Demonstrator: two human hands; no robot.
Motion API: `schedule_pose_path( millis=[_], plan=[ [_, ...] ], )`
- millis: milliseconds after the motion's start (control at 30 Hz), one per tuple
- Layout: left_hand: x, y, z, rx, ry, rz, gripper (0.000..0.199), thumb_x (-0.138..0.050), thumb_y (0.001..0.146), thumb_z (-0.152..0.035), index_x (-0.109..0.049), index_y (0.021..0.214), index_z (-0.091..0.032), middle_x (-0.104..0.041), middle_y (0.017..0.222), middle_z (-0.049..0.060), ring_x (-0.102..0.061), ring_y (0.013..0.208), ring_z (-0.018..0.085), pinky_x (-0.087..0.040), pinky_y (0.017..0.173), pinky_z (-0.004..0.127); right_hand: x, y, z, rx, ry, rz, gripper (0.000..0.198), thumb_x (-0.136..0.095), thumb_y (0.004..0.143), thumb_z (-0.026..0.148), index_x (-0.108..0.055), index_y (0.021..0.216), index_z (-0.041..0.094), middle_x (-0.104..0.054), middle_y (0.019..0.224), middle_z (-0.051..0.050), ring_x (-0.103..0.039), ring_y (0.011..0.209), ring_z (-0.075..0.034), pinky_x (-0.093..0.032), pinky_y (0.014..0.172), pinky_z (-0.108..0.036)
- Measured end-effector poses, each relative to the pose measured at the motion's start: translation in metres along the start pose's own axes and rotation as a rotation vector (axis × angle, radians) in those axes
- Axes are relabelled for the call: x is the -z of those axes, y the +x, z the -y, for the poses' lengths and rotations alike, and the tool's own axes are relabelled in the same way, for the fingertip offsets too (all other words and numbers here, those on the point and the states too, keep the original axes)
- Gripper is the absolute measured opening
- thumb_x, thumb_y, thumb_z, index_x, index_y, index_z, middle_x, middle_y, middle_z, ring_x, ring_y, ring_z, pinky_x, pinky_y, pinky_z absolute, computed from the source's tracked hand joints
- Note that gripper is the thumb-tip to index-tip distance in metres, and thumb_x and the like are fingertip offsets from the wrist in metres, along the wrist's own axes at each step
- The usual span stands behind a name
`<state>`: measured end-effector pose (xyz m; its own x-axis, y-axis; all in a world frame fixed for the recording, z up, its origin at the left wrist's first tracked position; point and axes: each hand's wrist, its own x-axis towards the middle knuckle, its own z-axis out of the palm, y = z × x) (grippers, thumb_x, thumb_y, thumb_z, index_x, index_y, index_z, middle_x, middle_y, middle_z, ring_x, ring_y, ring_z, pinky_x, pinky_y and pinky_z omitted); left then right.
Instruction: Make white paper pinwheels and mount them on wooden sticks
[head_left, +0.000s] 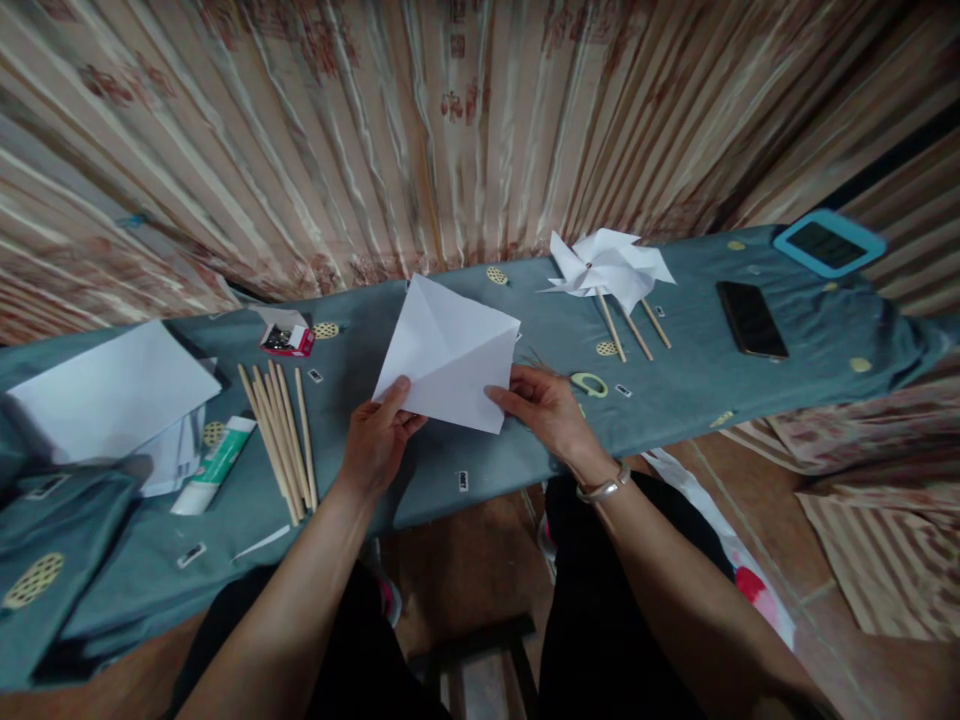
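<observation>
A square sheet of white paper [448, 350] with diagonal creases is held up over the cloth-covered table. My left hand [379, 435] pinches its lower left edge, thumb on top and fingers beneath. At the right edge my right hand [544, 405] grips the paper between thumb and fingers. Beside the right hand lies a pale green scissors handle [589, 385]; the rest of the scissors is hidden behind that hand. Left of my left hand are several wooden sticks [281, 435] and a green-and-white glue tube [217, 465].
White paper pinwheels [611, 268] on sticks lie at the back right, near a black phone [752, 318] and a blue-framed device [829, 243]. A small red box [287, 338] holds metal pins. White sheets [112, 390] lie far left. Curtains [450, 130] hang behind the table [435, 492].
</observation>
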<state>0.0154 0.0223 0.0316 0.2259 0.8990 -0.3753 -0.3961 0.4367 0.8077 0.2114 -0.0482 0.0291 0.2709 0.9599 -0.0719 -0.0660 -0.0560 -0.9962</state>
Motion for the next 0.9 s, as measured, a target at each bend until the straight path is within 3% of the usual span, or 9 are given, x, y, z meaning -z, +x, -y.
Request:
schedule_pose_path(
  millis=[67, 167, 233, 333, 667, 900],
  plan=[
    [0.000, 0.002, -0.003, -0.016, -0.020, -0.014, 0.025, -0.083, 0.068, -0.030, -0.068, 0.083, -0.018, -0.075, 0.087, 0.002, -0.071, 0.085, 0.018, -0.057, 0.077, 0.030, 0.016, -0.004, 0.004, 0.061, -0.189, -0.107, 0.029, -0.071, 0.080, 0.049, -0.074, 0.098, 0.026, -0.076, 0.086, -0.002, -0.069, 0.076, -0.021, -0.054, 0.074, -0.037],
    [0.002, 0.007, -0.011, -0.065, -0.068, -0.045, 0.018, -0.081, 0.071, -0.026, -0.069, 0.081, -0.020, -0.076, 0.088, 0.001, -0.071, 0.084, 0.014, -0.057, 0.078, 0.026, 0.044, -0.012, 0.010, 0.151, -0.713, -0.326, 0.027, -0.062, 0.088, 0.043, -0.075, 0.104, 0.026, -0.077, 0.094, -0.007, -0.069, 0.084, -0.026, -0.052, 0.082, -0.042],
    [0.004, 0.008, -0.017, -0.102, -0.070, -0.063, 0.016, -0.081, 0.071, -0.026, -0.069, 0.081, -0.020, -0.077, 0.089, 0.001, -0.072, 0.087, 0.015, -0.058, 0.080, 0.025, 0.058, -0.019, 0.012, 0.137, -1.015, -0.328, 0.031, -0.062, 0.088, 0.039, -0.074, 0.109, 0.019, -0.076, 0.104, -0.014, -0.069, 0.094, -0.033, -0.050, 0.086, -0.046],
    [0.005, 0.008, -0.021, -0.120, -0.049, -0.081, 0.015, -0.080, 0.073, -0.026, -0.070, 0.083, -0.021, -0.078, 0.091, 0.002, -0.072, 0.096, 0.018, -0.058, 0.084, 0.028, 0.070, -0.027, 0.011, 0.114, -1.276, -0.241, 0.034, -0.062, 0.088, 0.034, -0.071, 0.115, 0.016, -0.074, 0.109, -0.016, -0.067, 0.099, -0.035, -0.051, 0.087, -0.048],
    [0.000, 0.004, -0.026, -0.135, -0.089, -0.070, 0.013, -0.078, 0.076, -0.024, -0.069, 0.085, -0.019, -0.078, 0.097, 0.004, -0.070, 0.105, 0.021, -0.056, 0.094, 0.035, 0.074, -0.034, 0.017, 0.065, -1.520, -0.179, 0.039, -0.064, 0.088, 0.029, -0.064, 0.123, 0.012, -0.071, 0.118, -0.015, -0.066, 0.103, -0.032, -0.051, 0.089, -0.041],
    [-0.005, 0.005, -0.029, -0.190, -0.141, -0.062, 0.012, -0.078, 0.075, -0.023, -0.071, 0.084, -0.017, -0.078, 0.098, 0.006, -0.071, 0.103, 0.022, -0.055, 0.098, 0.039, 0.065, -0.038, 0.026, -0.109, -1.653, -0.136, 0.031, -0.057, 0.092, 0.028, -0.065, 0.120, 0.014, -0.076, 0.100, -0.015, -0.072, 0.088, -0.028, -0.050, 0.071, -0.033]
  ],
)
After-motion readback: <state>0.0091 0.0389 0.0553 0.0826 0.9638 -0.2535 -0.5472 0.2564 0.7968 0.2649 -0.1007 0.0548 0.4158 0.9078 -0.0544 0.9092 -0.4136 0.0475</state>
